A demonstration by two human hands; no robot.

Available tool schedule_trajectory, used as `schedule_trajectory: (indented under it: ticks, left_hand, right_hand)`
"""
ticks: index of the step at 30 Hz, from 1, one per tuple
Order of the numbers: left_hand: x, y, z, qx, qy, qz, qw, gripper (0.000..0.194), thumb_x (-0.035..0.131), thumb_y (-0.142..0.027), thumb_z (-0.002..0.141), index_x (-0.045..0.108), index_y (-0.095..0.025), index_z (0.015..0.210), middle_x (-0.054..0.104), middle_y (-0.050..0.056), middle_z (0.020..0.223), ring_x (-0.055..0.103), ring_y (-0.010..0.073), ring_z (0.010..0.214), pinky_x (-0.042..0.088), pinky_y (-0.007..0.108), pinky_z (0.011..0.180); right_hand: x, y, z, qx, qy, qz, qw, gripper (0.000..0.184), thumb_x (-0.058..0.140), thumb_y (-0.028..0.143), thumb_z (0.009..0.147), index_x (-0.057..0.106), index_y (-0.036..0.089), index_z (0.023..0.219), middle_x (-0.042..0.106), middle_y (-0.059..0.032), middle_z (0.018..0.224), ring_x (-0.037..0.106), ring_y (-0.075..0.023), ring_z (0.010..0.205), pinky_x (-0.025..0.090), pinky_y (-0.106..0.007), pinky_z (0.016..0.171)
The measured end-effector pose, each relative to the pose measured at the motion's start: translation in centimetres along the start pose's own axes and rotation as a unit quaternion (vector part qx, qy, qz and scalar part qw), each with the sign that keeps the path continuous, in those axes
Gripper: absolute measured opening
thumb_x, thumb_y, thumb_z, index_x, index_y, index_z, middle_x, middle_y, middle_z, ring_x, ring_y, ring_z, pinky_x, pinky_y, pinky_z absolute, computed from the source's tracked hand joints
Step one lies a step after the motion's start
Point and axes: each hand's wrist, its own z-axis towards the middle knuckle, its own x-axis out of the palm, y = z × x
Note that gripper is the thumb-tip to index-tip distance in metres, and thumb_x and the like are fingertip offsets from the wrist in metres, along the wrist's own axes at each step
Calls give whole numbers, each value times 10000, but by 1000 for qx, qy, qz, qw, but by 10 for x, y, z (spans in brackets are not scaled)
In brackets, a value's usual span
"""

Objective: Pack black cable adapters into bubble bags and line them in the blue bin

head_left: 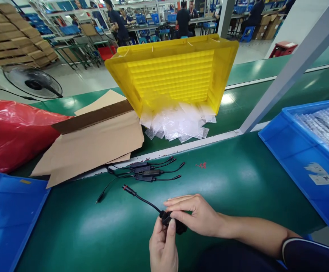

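Between my hands, above the green table, is a black cable assembly with a dark body. A short lead runs from it up and left to a round connector with a red ring. My left hand pinches the body from below with thumb and fingers. From the right, my right hand closes its thumb and fingers on the same body, hiding much of it. Just beyond lie several similar black cables with small box-shaped bodies. A few small red rings are scattered to their right.
A yellow bin lies tipped on its side, with clear bubble bags spilling out. Flattened cardboard and a red bag are at left. Blue bins flank the table. A slanted grey post rises at right.
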Motion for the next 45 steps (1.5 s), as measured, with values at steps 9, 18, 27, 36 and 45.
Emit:
schedule_trajectory:
  ticks: [9, 18, 27, 36, 45]
  left_hand:
    - [3, 16, -7, -6, 76, 84, 994, 518, 631, -514, 819, 536, -155, 1180, 614, 139, 1135, 586, 281, 1091, 519, 352, 892]
    - [13, 1, -19, -16, 228, 188, 955, 371, 581, -548, 839, 601, -177, 829, 628, 54, 775, 598, 184, 770, 439, 270, 764]
    - [-6, -33, 4, -38, -33, -55, 997, 439, 803, -473, 653, 657, -192, 956, 594, 115, 1256, 553, 297, 1161, 542, 323, 862]
    - [1, -26, 16, -37, -11, -115, 993, 292, 790, -374, 704, 605, -202, 850, 588, 26, 841, 612, 252, 1015, 563, 279, 739]
    - [42, -22, 20, -70, 77, -45, 994, 318, 760, -418, 728, 571, -201, 865, 609, 49, 879, 532, 311, 1157, 540, 313, 747]
  right_hand:
    - [1, -3, 0, 138, 60, 57, 987, 186, 661, 266, 779, 744, 171, 915, 723, -30, 964, 669, -159, 884, 508, -241, 805]
    - [-36, 8, 25, 120, -98, 157, 975, 282, 702, 399, 737, 708, 133, 830, 720, -70, 891, 653, -162, 861, 504, -284, 787]
    - [-9, -26, -8, 212, -19, 125, 969, 253, 725, 355, 713, 677, 116, 781, 684, -28, 748, 559, -86, 639, 433, -209, 607]
    - [-7, -33, -16, 210, 87, 85, 970, 324, 687, 354, 755, 547, 144, 958, 659, -14, 761, 614, -114, 674, 458, -214, 617]
    - [-33, -26, -26, 178, 155, -18, 972, 223, 390, 326, 949, 504, 140, 997, 644, -20, 740, 620, -100, 604, 463, -185, 566]
